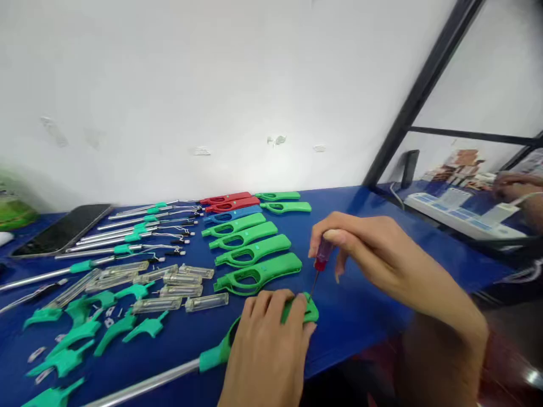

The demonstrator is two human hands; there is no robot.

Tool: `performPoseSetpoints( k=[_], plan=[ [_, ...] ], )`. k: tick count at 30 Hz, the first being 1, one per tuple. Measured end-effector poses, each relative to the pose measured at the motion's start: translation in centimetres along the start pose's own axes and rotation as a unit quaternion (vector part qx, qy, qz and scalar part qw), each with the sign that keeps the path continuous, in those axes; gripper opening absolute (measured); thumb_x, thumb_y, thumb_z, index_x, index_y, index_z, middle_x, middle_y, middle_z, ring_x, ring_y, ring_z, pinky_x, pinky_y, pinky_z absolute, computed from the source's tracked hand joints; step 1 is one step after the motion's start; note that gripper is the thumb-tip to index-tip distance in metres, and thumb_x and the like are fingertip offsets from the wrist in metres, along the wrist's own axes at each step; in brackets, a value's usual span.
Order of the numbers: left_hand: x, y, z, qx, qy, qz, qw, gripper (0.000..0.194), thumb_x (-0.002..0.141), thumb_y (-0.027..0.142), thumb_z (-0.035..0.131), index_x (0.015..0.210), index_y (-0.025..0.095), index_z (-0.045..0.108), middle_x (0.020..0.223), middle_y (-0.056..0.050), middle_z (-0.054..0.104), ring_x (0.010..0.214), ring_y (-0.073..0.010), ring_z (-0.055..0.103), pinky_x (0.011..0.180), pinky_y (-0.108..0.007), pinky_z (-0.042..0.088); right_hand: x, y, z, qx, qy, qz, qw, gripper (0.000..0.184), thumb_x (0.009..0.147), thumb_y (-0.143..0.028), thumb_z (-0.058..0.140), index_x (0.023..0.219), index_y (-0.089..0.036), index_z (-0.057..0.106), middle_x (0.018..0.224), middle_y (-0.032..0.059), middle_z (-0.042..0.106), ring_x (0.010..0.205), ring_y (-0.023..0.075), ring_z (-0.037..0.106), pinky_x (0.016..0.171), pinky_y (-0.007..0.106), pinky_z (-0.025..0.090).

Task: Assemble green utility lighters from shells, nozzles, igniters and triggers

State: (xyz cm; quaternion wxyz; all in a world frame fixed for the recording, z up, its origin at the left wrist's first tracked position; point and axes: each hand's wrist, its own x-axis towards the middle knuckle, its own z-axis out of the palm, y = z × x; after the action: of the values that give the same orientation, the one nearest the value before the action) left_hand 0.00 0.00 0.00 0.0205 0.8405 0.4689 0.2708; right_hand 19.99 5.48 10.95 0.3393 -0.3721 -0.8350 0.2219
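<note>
while the right hand (pixel 373 243) gripped a screwdriver (pixel 323 257), the left hand (pixel 267 339) clasped the green lighter (pixel 217 355) near the table's front edge (pixel 341 351); it seemed light, stiff, slightly slippery, best held by the broad handle (pixel 313 312).

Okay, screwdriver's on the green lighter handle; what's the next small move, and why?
I'd probably give the screwdriver a small, gentle turn with the right hand. Its tip appears to meet the green lighter handle near its end, and the left hand braces that handle on the blue tabletop. Whether the tip is seated in a screw, I can't tell.
</note>
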Motion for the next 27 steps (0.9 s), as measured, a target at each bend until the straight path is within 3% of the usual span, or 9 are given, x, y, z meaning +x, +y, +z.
performPoseSetpoints(
  k=[9, 13, 17, 27],
  plan=[
    [0.1, -0.7, 0.1, 0.007, 0.007, 0.038, 0.999, 0.025, 0.105, 0.023, 0.059, 0.129, 0.025, 0.06, 0.12, -0.004, 0.073, 0.106, -0.0284, 0.07, 0.085, -0.046, 0.057, -0.4, -0.6, -0.2, -0.002, 0.011, -0.048, 0.999, 0.018, 0.103, -0.026, 0.069, 0.117, -0.03, 0.079, 0.103, -0.0046, 0.083, 0.083, 0.0104, 0.077, 0.075, 0.019, 0.059],
    [0.0, -0.7, 0.2, 0.013, 0.01, 0.033, 0.999, 0.024, 0.105, 0.022, 0.058, 0.129, 0.025, 0.06, 0.12, -0.004, 0.073, 0.105, -0.0282, 0.07, 0.085, -0.047, 0.057, -0.4, -0.5, -0.5, -0.009, 0.04, -0.059, 0.997, 0.004, 0.094, -0.029, 0.081, 0.098, -0.027, 0.081, 0.086, -0.0049, 0.081, 0.071, 0.011, 0.075, 0.066, 0.02, 0.058],
    [0.0, -0.9, 0.3, 0.021, 0.013, 0.058, 0.998, 0.026, 0.107, 0.023, 0.056, 0.133, 0.024, 0.058, 0.123, -0.004, 0.073, 0.106, -0.0286, 0.07, 0.084, -0.047, 0.059, -0.5, -0.6, -0.6, -0.036, 0.04, -0.064, 0.996, 0.018, 0.088, -0.033, 0.086, 0.08, -0.024, 0.072, 0.071, -0.006, 0.071, 0.06, 0.0094, 0.065, 0.057, 0.021, 0.05],
    [0.0, -1.2, 0.3, 0.015, 0.019, 0.058, 0.998, 0.024, 0.106, 0.023, 0.056, 0.13, 0.025, 0.058, 0.12, -0.004, 0.073, 0.104, -0.0289, 0.071, 0.083, -0.049, 0.059, 1.0, -1.1, 2.3, -0.17, 0.085, -0.116, 0.975, 0.044, 0.102, -0.03, 0.07, 0.071, -0.021, 0.042, 0.064, -0.0082, 0.044, 0.056, 0.0064, 0.039, 0.055, 0.023, 0.031]
  ],
)
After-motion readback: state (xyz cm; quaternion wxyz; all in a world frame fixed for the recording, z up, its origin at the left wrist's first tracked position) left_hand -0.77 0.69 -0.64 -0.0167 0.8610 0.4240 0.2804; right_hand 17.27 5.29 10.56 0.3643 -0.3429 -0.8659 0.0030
